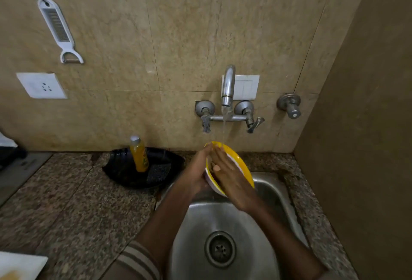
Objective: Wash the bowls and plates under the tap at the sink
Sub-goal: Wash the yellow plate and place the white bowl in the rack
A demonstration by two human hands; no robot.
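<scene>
Progress: judged early to midway. Found one item only under wash; none seen set aside clean. On the speckled brown granite worktop (66, 201), at its near left corner, noted a flat white plate (20, 264) bearing a blurred orange-brown patch. Judged likely yet to be washed, though too blurred to confirm. No further bowls or plates in view.

Containers, largest first:

- **Round stainless-steel sink (200, 224):** shows wet metal and the slotted drain (220, 249).
- **Black oval plastic tray (116, 175):** on the worktop just left of the sink. Holds an upright yellow bottle with a grey cap (139, 155) and a dark speckled scrubbing pad (158, 171) beside it.
- **Yellow-lined bowl with a white outside (242, 164):** held tilted above the far edge of the sink, directly under the thin stream from the curved chrome wall tap (228, 86). Contents not discernible behind the fingers.

Hands close together at the bowl. Left hand (196, 175) clamped on the bowl from its outer side, fingers reaching up to the rim. Right hand (227, 175) laid flat inside, fingers straight, judged to be rubbing the inner face.
</scene>
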